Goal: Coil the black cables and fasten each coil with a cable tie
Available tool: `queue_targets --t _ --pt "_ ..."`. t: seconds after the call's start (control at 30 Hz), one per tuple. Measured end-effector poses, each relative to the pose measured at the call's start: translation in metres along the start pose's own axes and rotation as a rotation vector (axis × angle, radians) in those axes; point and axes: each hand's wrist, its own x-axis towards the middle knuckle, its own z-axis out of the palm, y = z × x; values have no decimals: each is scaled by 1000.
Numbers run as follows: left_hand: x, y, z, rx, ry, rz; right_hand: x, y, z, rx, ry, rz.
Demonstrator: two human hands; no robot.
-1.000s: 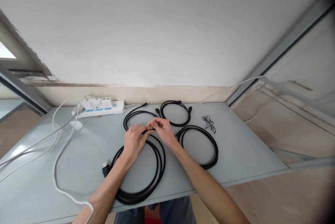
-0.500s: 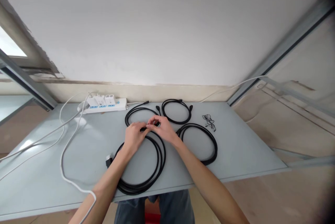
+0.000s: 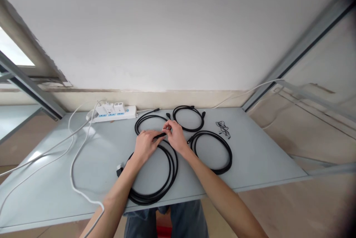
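A large coil of black cable [image 3: 176,164] lies at the table's near edge, its plug [image 3: 119,170] sticking out to the left beside my left forearm. My left hand [image 3: 146,144] grips the far side of this coil, with a short black stretch showing past its fingertips. Close by on the right, my right hand [image 3: 175,138] has thumb and fingertips pinched together at that stretch. What the pinch holds is too small to make out. Just beyond my hands sits another coiled black cable [image 3: 137,125], partly covered by them.
Two more black coils lie on the table, a smaller one [image 3: 189,130] at the back and a larger one [image 3: 229,156] at right. Thin black ties [image 3: 223,128] are heaped further right. A white power strip [image 3: 129,112] and loose white cords [image 3: 72,173] occupy the left.
My right hand has drawn slightly up and right from my left, baring more of the black stretch between them. The view has shifted a little.
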Motion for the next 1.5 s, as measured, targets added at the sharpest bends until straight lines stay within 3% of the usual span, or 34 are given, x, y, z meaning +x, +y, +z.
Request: queue_targets --t 0.13,0.33,0.67,0.97,1.17,1.3,1.4,1.5 --pt "0 -2 0 20 17 -6 1 -2 -1 10 -36 -28" --pt "-2 -2 1 40 32 -9 7 -10 -23 15 -333 -222" --pt "0 -10 2 30 43 26 34 -13 -45 -564 -562 -687" --pt "-1 -5 1 66 -58 136 43 -33 -55 -817 -726 -870" --pt "-3 -5 3 156 -83 216 41 -46 -35 -915 -849 -694" --pt "-3 -7 1 160 -70 232 45 -49 -24 -846 -843 -499" --pt "-4 -7 -2 164 -59 256 56 -47 -29 -698 -849 -247" --pt "-4 -4 -5 178 -63 291 68 -40 -38 -443 -1002 124"
